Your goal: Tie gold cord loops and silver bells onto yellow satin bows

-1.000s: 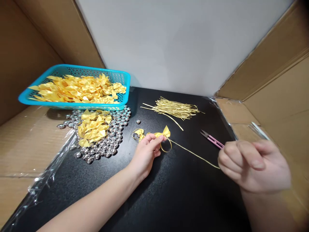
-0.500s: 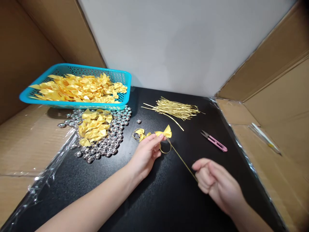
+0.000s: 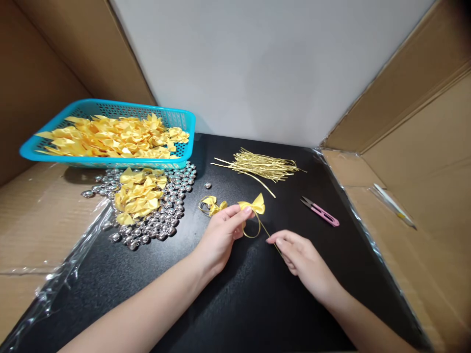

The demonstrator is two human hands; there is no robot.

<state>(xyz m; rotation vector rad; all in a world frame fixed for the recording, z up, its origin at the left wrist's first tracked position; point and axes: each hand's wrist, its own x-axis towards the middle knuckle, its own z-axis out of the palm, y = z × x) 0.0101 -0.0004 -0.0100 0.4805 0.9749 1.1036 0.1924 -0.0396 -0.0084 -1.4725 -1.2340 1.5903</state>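
Observation:
My left hand (image 3: 224,233) pinches a yellow ribbon bow (image 3: 256,204) between thumb and fingers, above the black table. From the bow a thin gold cord (image 3: 250,236) hangs in a loop, and one end runs down to the right. That end lies in the closed fingers of my right hand (image 3: 301,260). Just behind my left hand, another yellow bow (image 3: 210,202) with a gold cord loop rests on the table, partly covered by my fingers. A single silver bell-like bead (image 3: 208,186) lies behind it.
A blue basket (image 3: 106,161) full of yellow bows stands at the back left. Silver beads (image 3: 162,228) lie around a pile of bows (image 3: 142,196) before it. Cut gold cords (image 3: 265,164) lie at the back; pink thread snips (image 3: 320,212) and a white tool (image 3: 395,206) are on the right.
My right hand has moved up and to the left along the gold cord, closer to the bow. My left hand still holds the bow; the view has shifted slightly.

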